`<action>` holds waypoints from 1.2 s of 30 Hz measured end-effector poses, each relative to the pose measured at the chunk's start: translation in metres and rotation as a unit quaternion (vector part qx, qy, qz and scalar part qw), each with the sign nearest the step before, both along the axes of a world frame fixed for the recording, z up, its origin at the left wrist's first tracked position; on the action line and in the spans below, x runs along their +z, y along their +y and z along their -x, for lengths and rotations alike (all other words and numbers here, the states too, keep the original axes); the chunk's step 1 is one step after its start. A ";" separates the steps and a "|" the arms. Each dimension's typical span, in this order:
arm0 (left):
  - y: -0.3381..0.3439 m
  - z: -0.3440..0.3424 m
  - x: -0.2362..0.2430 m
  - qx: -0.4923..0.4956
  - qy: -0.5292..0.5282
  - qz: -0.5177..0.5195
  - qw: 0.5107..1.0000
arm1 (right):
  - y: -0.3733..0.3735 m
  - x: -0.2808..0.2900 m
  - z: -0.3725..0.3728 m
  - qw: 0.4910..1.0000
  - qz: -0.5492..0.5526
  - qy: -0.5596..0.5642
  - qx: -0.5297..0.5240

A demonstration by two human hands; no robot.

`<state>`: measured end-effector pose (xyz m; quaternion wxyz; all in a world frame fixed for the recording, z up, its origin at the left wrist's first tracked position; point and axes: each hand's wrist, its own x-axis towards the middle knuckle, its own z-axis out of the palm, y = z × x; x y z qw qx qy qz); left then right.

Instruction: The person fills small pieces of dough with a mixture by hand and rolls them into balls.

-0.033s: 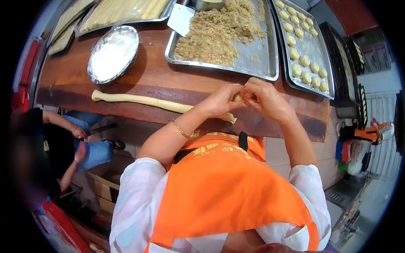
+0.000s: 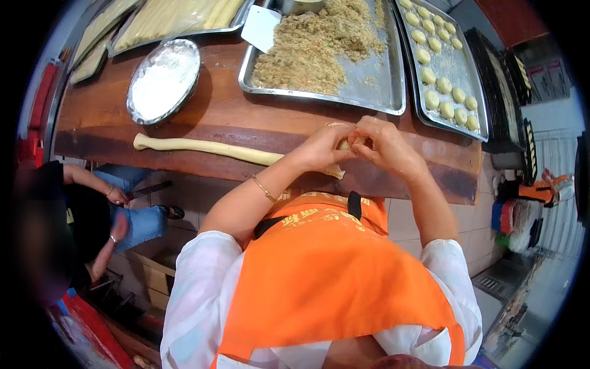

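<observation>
My left hand (image 2: 326,142) and my right hand (image 2: 378,141) meet above the wooden table's front edge, fingers curled around a small pale dough piece (image 2: 343,145), partly hidden by them. A long pale dough rope (image 2: 203,144) lies crosswise on the table, passing beneath my left forearm. Behind my hands is a metal tray (image 2: 394,80) with crumbly golden-brown filling (image 2: 307,61) and a white scraper (image 2: 260,29). A foil-lined bowl of white powder (image 2: 161,77) sits to the left.
A tray of small dough rounds (image 2: 460,95) is at right, a tray of wrapped dough strips (image 2: 178,21) at back left. A seated person (image 2: 86,209) is at lower left; another person in orange (image 2: 541,190) and dark racks (image 2: 504,92) are at far right.
My hands have shifted very slightly, the right fingers turning a little around the dough piece. The rest looks practically the same.
</observation>
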<state>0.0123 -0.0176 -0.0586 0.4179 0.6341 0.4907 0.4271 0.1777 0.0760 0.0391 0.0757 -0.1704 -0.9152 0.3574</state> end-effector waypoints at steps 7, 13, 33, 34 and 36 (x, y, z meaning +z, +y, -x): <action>0.002 0.002 -0.018 -0.023 0.139 -0.040 0.989 | -0.009 -0.064 -0.054 0.973 -0.005 0.044 -0.225; 0.029 -0.005 -0.001 0.010 0.022 0.098 0.995 | -0.015 -0.080 -0.082 0.933 -0.124 0.138 -0.309; 0.053 -0.041 -0.008 0.021 0.478 -0.047 0.877 | -0.019 -0.106 -0.107 0.896 -0.060 0.203 -0.390; 0.054 -0.042 -0.008 0.017 0.476 -0.038 0.878 | -0.019 -0.107 -0.107 0.896 -0.060 0.202 -0.390; 0.055 -0.043 -0.006 0.011 0.473 -0.019 0.881 | -0.019 -0.106 -0.106 0.897 -0.064 0.198 -0.389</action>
